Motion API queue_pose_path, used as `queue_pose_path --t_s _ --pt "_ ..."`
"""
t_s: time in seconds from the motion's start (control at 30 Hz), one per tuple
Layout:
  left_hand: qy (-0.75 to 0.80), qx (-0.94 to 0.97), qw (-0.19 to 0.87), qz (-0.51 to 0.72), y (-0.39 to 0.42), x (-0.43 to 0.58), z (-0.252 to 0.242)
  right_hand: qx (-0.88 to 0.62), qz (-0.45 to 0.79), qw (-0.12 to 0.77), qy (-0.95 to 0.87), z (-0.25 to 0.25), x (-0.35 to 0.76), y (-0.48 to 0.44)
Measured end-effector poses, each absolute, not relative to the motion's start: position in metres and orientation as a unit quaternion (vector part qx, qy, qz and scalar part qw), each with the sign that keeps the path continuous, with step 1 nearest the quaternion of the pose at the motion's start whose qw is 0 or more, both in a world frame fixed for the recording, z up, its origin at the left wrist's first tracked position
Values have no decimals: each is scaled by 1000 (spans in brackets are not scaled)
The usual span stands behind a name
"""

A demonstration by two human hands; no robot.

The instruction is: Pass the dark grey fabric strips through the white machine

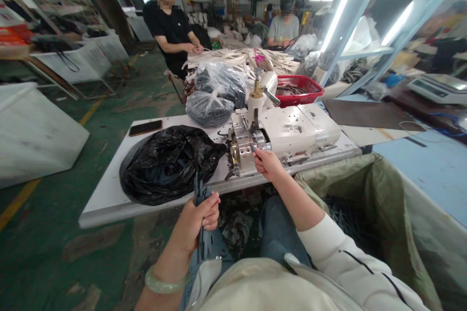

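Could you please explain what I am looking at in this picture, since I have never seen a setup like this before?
This picture comes from a camera worn on a person's head, looking forward and down, so the arms at the bottom are that person's own. The left hand grips a bunch of dark notched strips. The right hand reaches to the metal head of a cream-white bench machine; I cannot tell whether it holds anything. On the white table lie a black plastic bag of dark pieces, a phone and two tied clear bags of dark material. A red basket sits behind the machine, and a green-lined sack stands at the person's right.
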State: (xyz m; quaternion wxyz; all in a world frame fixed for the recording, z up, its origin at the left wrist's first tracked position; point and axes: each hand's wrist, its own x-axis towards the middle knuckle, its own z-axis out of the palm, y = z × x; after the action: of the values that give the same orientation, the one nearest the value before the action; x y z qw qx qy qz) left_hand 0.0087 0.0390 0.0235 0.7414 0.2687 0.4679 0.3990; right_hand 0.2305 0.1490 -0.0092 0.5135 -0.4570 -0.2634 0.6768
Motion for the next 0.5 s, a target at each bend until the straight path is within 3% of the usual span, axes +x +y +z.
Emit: queue_pose_path --t_s 0.3,0.4,0.5 --pt "449 246 762 397 41 3 26 -511 629 533 -244 -9 235 171" --pt "447 248 765 392 41 5 27 -534 577 569 -243 -8 245 170" --pt "437 250 775 383 40 6 27 -597 445 609 -273 -13 278 147"
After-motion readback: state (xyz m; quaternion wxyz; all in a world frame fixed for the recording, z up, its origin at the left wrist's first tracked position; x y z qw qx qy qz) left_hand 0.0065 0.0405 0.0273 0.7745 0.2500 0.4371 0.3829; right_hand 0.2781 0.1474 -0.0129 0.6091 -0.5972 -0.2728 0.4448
